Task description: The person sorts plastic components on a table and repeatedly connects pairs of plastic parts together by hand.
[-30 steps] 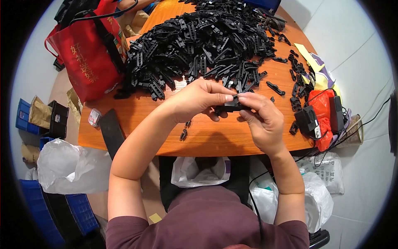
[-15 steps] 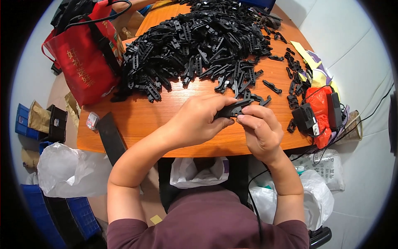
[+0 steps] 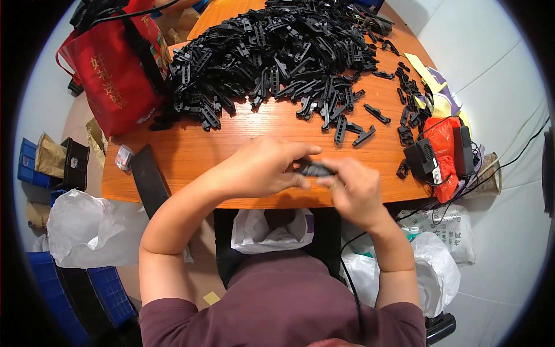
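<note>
A small dark plastic part (image 3: pixel 315 169), smeared by motion, spans the gap between my two hands above the table's near edge. My left hand (image 3: pixel 263 168) has the part's left end between its fingers, with index finger and thumb spread around it. At the other end, my right hand (image 3: pixel 356 188) pinches the part between thumb and bent fingers. Beyond my hands lies a large heap of long black plastic parts (image 3: pixel 260 63). A few single ones, such as a loose black part (image 3: pixel 377 113), lie nearer on the wooden table (image 3: pixel 231 147).
At the left stand a red bag (image 3: pixel 113 81), a small clear box (image 3: pixel 124 157) and a black slab (image 3: pixel 149 179). To the right are small black pieces (image 3: pixel 406 136), a black adapter (image 3: pixel 422 162) and a red plastic bag (image 3: pixel 442 153). A white bag (image 3: pixel 272 234) hangs below the table edge.
My hands have moved slightly left, and the left fingers have spread wider around the part. The right hand has turned over its end. The whole view has shifted a little.
</note>
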Available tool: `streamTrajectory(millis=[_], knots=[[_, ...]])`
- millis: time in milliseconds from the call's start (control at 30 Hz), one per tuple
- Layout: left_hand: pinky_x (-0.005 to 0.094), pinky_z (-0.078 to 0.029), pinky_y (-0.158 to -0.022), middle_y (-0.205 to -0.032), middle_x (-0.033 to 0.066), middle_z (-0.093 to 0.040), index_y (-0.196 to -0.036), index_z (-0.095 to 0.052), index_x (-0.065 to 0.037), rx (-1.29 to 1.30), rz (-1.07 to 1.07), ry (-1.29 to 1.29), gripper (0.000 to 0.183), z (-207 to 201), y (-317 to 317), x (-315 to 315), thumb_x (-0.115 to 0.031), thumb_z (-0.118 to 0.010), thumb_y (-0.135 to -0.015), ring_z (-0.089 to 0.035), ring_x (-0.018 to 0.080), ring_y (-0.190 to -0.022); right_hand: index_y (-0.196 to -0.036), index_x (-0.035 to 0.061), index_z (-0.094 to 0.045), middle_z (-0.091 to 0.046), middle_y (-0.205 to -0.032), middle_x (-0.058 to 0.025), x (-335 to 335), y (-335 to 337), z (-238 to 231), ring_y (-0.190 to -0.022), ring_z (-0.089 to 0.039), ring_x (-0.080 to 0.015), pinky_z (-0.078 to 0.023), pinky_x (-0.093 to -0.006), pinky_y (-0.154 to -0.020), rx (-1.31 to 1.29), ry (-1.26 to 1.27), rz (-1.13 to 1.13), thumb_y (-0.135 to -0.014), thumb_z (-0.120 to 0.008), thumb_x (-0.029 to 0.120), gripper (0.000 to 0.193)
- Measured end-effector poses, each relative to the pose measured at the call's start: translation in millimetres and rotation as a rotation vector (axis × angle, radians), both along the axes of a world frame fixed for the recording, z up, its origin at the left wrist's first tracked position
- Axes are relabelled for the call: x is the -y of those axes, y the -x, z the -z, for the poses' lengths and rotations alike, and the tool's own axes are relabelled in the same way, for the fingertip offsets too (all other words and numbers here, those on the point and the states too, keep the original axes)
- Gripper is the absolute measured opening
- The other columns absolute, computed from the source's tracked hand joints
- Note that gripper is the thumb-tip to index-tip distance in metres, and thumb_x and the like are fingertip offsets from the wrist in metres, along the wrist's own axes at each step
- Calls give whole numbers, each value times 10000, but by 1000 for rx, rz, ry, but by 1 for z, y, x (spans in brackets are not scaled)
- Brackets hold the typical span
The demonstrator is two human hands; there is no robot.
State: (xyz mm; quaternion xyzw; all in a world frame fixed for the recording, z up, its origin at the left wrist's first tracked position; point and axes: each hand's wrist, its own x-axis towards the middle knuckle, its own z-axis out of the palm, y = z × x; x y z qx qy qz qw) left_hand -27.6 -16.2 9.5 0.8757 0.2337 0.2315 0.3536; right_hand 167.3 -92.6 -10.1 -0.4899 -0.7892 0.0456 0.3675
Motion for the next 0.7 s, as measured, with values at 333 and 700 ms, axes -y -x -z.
streamTrajectory(millis=[333, 700], knots=[[384, -479, -765, -881, 137, -632, -969, -670, -60, -275, -632, -348, 224, 51, -22, -109, -186, -629, -788, -605, 301, -868, -908, 90, -631, -580, -816, -75, -7, 8, 33, -682, -595, -254, -481, -330, -587, 213, 151, -6, -741, -647, 88, 168], [400, -488, -741, -899, 159, -629, -917, -622, -41, -322, -465, -426, 201, 63, -26, -110, -100, -592, -727, -606, 314, -824, -827, 74, -605, -539, -785, -45, -126, 7, 49, -769, -520, -206, -490, -268, -645, 670, -165, 12, -702, -591, 61, 126]])
